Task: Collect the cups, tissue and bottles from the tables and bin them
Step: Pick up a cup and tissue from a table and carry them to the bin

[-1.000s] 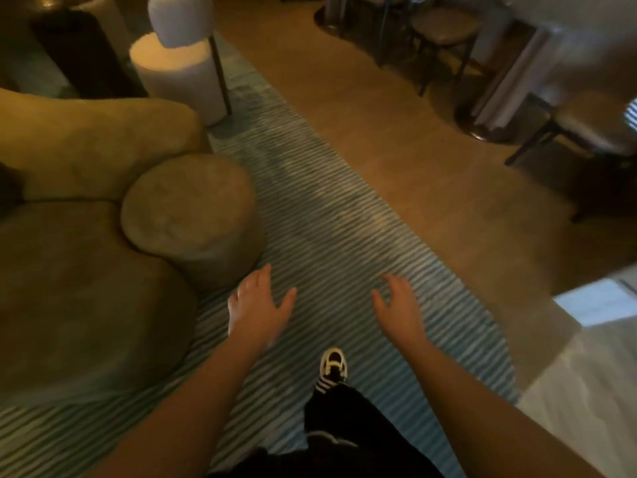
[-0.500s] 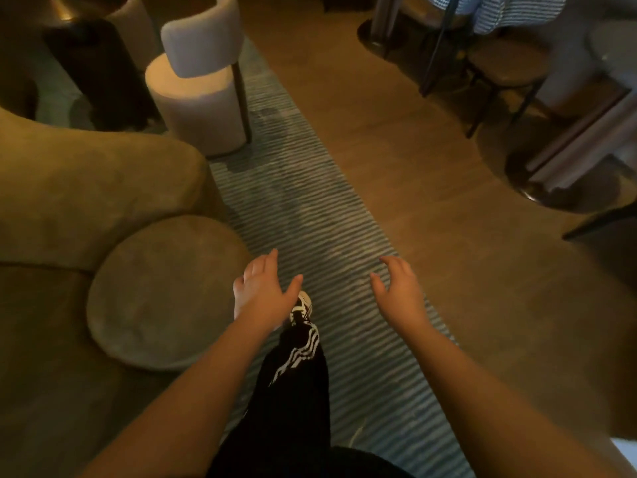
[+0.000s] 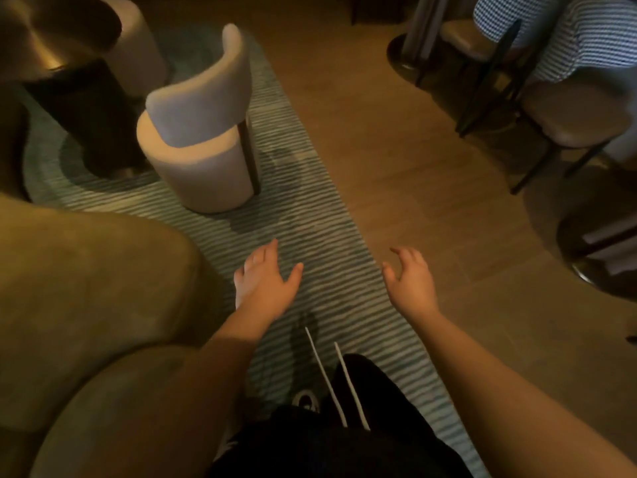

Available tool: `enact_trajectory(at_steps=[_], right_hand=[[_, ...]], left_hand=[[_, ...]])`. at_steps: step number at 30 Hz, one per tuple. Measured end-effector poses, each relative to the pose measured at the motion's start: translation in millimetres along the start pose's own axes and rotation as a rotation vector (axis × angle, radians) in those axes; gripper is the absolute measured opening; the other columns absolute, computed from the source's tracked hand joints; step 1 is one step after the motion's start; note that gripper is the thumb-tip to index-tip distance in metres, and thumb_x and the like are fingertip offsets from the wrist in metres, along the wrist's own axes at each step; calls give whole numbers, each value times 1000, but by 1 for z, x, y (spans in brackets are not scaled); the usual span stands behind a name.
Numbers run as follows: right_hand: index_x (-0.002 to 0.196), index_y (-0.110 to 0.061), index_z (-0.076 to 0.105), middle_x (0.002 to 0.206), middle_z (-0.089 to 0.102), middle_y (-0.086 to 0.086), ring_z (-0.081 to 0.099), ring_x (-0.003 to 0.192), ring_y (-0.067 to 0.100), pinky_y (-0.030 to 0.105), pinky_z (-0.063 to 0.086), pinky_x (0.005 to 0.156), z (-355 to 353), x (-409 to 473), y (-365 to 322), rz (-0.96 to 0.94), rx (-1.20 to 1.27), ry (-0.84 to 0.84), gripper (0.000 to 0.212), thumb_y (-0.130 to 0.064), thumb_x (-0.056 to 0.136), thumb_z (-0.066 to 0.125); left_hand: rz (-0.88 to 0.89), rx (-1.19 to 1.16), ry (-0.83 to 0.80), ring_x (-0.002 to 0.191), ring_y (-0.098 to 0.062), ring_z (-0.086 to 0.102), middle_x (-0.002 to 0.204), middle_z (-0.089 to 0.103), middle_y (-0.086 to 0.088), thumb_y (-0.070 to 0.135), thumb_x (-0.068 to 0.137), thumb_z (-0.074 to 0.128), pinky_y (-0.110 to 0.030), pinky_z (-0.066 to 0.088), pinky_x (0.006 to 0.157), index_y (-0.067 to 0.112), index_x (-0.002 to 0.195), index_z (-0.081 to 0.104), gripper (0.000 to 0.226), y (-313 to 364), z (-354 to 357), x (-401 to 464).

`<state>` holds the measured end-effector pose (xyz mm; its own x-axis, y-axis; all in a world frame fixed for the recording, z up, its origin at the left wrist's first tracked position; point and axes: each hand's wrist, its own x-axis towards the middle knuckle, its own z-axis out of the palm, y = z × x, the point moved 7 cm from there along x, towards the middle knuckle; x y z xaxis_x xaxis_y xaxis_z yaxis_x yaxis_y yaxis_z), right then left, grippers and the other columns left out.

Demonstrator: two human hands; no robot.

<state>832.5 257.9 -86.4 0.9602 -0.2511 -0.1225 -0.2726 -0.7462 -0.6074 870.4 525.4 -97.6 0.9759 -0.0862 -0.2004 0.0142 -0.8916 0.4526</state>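
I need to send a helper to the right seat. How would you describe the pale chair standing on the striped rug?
Start from the long striped rug that runs up the middle of the floor. At its far left stands the pale chair, a round drum seat with a low curved backrest. Unlike the dark thin-legged chairs across the wooden floor, it has no visible legs.
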Motion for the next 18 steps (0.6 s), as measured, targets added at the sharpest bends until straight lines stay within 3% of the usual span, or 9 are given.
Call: enact_trajectory(at_steps=[10, 14, 18], right_hand=[[128, -11, 53, 132, 51, 10, 48, 121, 29, 32, 40, 96, 1, 369, -26, -98, -44, 0, 39, -25, 93, 54], [123, -8, 57, 123, 56, 15, 52, 112, 33, 32, 41, 92, -19, 517, -54, -103, -45, -23, 35, -18, 89, 57], [126, -7, 56, 126, 55, 16, 50, 114, 34, 32, 40, 92, -33, 643, -94, -139, -33, -43, 36, -18, 91, 56]], left_hand=[[-41, -58, 25, 139, -22, 24, 152, 28, -4, 55, 92, 40, -47, 24, 110, 17, 149, 20, 71, 68, -31, 341], [-103, -89, -8, 137, -25, 28, 151, 29, -5, 56, 92, 39, -50, 25, 109, 18, 148, 21, 70, 102, -63, 482], [-123, -113, 46, 138, -25, 26, 152, 29, -6, 52, 94, 40, -49, 23, 110, 15, 147, 22, 67, 128, -102, 594]])
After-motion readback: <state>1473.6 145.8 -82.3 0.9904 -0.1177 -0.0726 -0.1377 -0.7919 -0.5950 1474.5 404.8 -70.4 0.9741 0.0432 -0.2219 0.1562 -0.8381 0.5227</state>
